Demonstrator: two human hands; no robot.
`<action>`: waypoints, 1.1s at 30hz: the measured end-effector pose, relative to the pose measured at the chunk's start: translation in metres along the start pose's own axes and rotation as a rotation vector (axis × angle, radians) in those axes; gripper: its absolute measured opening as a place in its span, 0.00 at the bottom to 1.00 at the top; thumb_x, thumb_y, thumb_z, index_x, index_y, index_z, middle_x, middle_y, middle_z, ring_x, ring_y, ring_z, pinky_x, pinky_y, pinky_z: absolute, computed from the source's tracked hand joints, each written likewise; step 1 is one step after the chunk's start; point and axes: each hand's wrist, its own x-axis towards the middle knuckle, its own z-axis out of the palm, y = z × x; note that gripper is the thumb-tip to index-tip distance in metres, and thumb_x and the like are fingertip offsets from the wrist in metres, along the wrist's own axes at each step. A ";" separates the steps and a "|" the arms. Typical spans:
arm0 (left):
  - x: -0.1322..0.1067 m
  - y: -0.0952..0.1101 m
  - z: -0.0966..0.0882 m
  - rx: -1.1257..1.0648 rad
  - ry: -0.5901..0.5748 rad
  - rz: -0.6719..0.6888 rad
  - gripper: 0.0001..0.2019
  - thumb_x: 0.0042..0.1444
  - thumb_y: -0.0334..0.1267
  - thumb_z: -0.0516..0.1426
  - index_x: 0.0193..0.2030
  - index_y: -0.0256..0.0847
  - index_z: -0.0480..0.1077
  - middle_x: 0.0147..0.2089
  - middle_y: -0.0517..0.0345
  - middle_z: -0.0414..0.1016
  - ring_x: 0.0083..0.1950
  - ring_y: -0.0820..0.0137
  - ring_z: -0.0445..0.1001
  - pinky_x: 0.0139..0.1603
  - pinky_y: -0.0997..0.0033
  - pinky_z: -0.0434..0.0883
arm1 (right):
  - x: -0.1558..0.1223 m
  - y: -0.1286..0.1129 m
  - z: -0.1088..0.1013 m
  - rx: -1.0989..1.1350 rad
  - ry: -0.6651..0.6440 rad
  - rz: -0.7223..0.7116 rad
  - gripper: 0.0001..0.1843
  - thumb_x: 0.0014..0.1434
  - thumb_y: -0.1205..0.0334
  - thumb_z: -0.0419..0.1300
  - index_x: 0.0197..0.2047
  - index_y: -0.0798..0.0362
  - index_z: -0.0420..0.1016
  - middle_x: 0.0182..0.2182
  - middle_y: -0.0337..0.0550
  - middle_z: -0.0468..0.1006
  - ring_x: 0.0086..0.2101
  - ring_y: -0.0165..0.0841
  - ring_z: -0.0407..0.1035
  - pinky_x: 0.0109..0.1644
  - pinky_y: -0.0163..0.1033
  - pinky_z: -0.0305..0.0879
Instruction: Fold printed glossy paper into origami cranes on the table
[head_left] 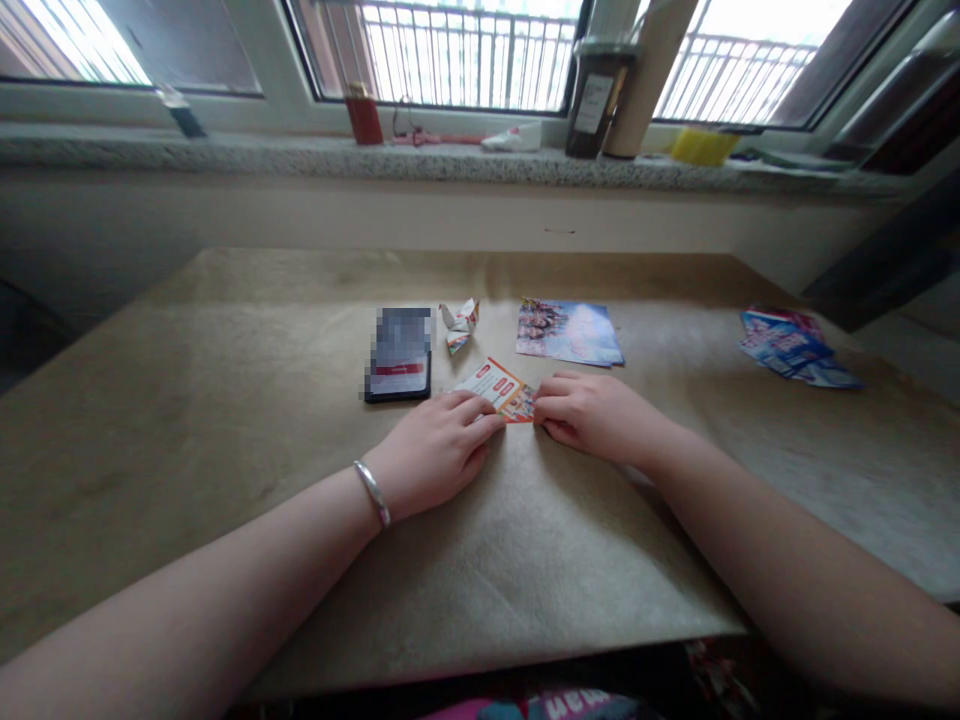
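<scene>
A printed sheet of paper (491,383), folded to a pointed shape with orange edges and red labels, lies on the table between my hands. My left hand (442,447), a silver bangle at its wrist, presses its curled fingers on the paper's left and lower part. At the right corner, the fingers of my right hand (592,412) are closed on the paper; their tips are partly hidden. Just beyond the sheet stands a small folded paper figure (460,326) with pointed wings. A phone (401,382), its screen blurred out, lies to the left of it.
Printed leaflets (571,332) lie flat behind my right hand. Farther right is a fanned pile of blue and red printed papers (795,347). The brown table (247,440) ends at a wall below a stone sill (285,160), which bears a dark jar (592,105) and a red container (364,117).
</scene>
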 end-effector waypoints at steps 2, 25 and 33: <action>0.000 0.000 0.000 -0.007 -0.007 -0.003 0.14 0.61 0.34 0.50 0.52 0.37 0.68 0.50 0.49 0.71 0.53 0.61 0.67 0.56 0.57 0.68 | -0.001 0.001 -0.001 0.007 -0.014 0.009 0.08 0.58 0.67 0.54 0.32 0.52 0.75 0.34 0.44 0.76 0.34 0.32 0.66 0.37 0.35 0.58; -0.001 -0.002 0.002 -0.020 -0.013 -0.006 0.15 0.61 0.34 0.50 0.53 0.38 0.67 0.50 0.49 0.71 0.54 0.62 0.67 0.56 0.57 0.68 | -0.012 0.009 -0.019 0.007 -0.182 0.182 0.08 0.52 0.68 0.56 0.31 0.48 0.75 0.35 0.36 0.77 0.29 0.26 0.67 0.28 0.33 0.50; -0.001 -0.003 0.004 -0.028 -0.014 -0.006 0.15 0.61 0.34 0.49 0.53 0.38 0.67 0.50 0.49 0.71 0.53 0.62 0.67 0.55 0.57 0.68 | -0.017 0.015 -0.022 -0.009 -0.201 0.182 0.08 0.50 0.69 0.56 0.27 0.48 0.75 0.31 0.35 0.77 0.28 0.26 0.68 0.28 0.33 0.51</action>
